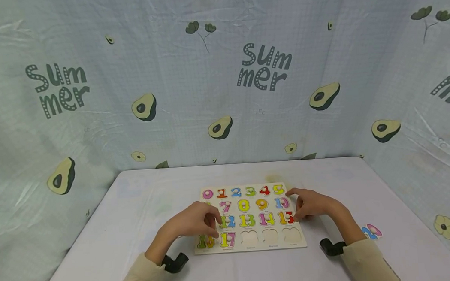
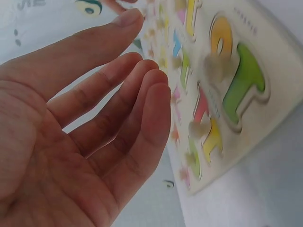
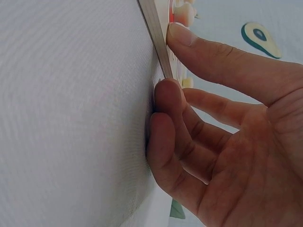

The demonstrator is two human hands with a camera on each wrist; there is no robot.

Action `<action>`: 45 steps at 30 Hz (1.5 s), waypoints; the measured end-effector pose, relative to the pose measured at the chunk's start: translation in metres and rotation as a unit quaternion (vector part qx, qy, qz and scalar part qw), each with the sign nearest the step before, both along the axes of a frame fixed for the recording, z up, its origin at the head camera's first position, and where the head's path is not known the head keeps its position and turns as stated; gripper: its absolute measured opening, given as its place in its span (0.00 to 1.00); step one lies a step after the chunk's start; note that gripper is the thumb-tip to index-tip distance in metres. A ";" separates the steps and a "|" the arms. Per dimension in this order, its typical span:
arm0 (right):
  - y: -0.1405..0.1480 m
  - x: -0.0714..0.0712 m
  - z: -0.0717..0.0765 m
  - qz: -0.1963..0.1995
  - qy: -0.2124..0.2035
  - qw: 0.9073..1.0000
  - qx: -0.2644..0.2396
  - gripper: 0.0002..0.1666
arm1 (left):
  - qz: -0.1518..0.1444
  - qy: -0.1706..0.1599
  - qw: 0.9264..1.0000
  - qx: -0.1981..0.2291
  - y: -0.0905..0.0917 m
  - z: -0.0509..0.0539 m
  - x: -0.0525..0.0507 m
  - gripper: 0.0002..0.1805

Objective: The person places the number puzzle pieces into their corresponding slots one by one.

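Observation:
A wooden number peg puzzle board (image 1: 302,242) lies on the table, filled with coloured numbers except for three bare recesses at the bottom right. Over its left side hovers my left hand (image 1: 195,222), fingers loosely bent and nothing between them; it hides part of the left column. In the left wrist view, the gap between thumb and fingers of that hand (image 2: 94,127) is plain. My right hand (image 1: 314,204) touches the board's right edge, index finger near the yellow 5 and thumb beside the 15. The right wrist view shows its thumb against the board edge (image 3: 158,42), other fingers bent near the tabletop.
A loose number piece (image 1: 374,229), blue and pink, lies on the white table (image 1: 264,271) beside the right forearm, partly hidden by it. A patterned cloth (image 1: 178,74) hangs behind and along both sides. Black wrist devices (image 1: 174,263) sit at both cuffs.

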State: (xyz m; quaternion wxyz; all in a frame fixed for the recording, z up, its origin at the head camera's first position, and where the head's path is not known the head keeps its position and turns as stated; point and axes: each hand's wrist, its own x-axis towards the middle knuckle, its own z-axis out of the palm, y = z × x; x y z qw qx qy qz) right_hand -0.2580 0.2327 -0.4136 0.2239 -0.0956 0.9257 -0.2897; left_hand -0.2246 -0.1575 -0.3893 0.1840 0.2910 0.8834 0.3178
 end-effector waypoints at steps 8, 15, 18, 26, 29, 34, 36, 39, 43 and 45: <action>0.000 -0.001 -0.002 0.000 0.001 1.000 0.000 0.46 | 0.030 0.010 0.999 -0.001 -0.025 0.006 -0.009 0.13; 0.000 -0.002 -0.002 -0.002 0.002 1.000 0.003 0.46 | 0.068 0.014 0.997 -0.014 -0.048 0.004 -0.017 0.14; 0.000 -0.002 -0.001 -0.002 0.001 1.000 0.002 0.45 | 0.080 0.009 0.997 -0.021 -0.053 0.004 -0.019 0.15; 0.000 -0.001 0.000 -0.004 0.004 1.000 0.003 0.45 | 0.102 -0.004 0.993 -0.057 -0.061 0.003 -0.020 0.14; 0.000 -0.001 0.000 -0.004 0.004 1.000 0.002 0.45 | 0.102 -0.011 0.992 -0.068 -0.065 0.003 -0.019 0.14; 0.001 -0.003 -0.001 -0.002 0.006 1.000 0.002 0.45 | 0.108 -0.039 0.990 -0.082 -0.070 0.002 -0.018 0.12; 0.001 -0.003 -0.001 -0.001 0.007 1.000 0.003 0.45 | 0.108 -0.048 0.989 -0.086 -0.071 0.001 -0.018 0.11; 0.001 -0.002 -0.002 0.001 0.009 1.000 0.003 0.45 | 0.105 -0.065 0.988 -0.090 -0.071 -0.002 -0.019 0.10; 0.001 -0.001 -0.003 0.000 0.011 1.000 0.003 0.45 | 0.105 -0.077 0.988 -0.087 -0.073 -0.005 -0.020 0.11; 0.002 -0.001 -0.003 0.000 0.013 1.000 0.002 0.45 | 0.102 -0.076 0.988 -0.088 -0.075 -0.005 -0.020 0.11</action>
